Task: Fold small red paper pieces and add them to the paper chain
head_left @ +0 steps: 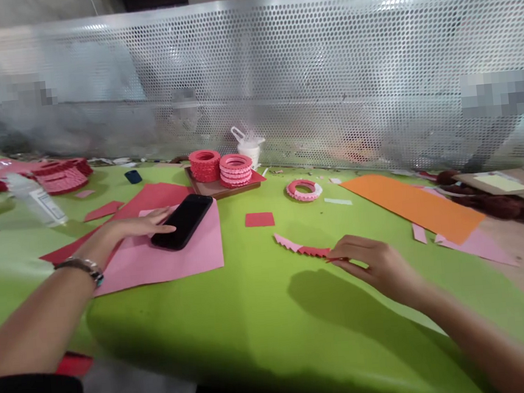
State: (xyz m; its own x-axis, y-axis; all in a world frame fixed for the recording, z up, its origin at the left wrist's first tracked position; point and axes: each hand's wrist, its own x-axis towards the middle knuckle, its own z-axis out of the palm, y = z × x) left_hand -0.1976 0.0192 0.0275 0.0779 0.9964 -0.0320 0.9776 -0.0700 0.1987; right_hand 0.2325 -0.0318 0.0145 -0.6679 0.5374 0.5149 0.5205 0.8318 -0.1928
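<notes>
My left hand [143, 225] reaches over pink and red sheets, its fingers stretched out and touching the near edge of a black smartphone [185, 220]. The phone lies flat on a pink paper sheet [202, 250]. Between thumb and fingers, my right hand [378, 263] pinches the end of a zigzag-edged paper strip [303, 250], part pink and part red, held just above the green table. Beyond it lies a red, pink and white paper ring [304, 190]. A small red paper rectangle [259, 220] rests between my hands.
A brown tray [238, 190] holds stacked red and pink rings. Behind it stands a white cup [250, 155]. A clear bottle [37, 201] leans at left. Orange paper [414, 204] lies at right. A perforated metal screen [280, 85] bounds the table's far side.
</notes>
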